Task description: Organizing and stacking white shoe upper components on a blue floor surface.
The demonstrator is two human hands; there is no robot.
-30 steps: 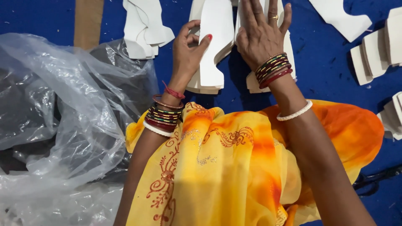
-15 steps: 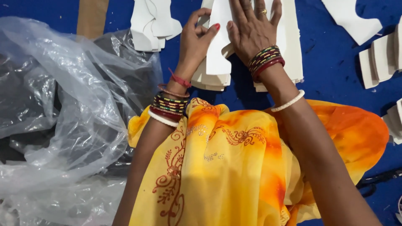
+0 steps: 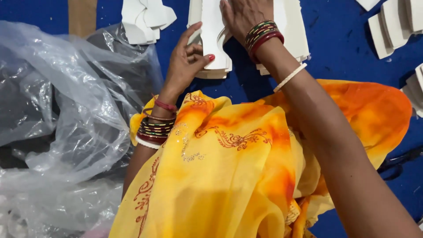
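While the left hand (image 3: 185, 66) pinches the white cut-out stack (image 3: 214, 39) by its edge, the right hand (image 3: 244, 15) lies flat, open, on top; light, stiff card, I'd say.

I count two hands: the left hand (image 3: 185, 66) and the right hand (image 3: 244, 15). Two stacks of white cut-out pieces lie under them, the left stack (image 3: 213, 39) and the right stack (image 3: 293, 31). One further pile of white pieces (image 3: 145, 20) and one clear plastic bag (image 3: 57, 132).
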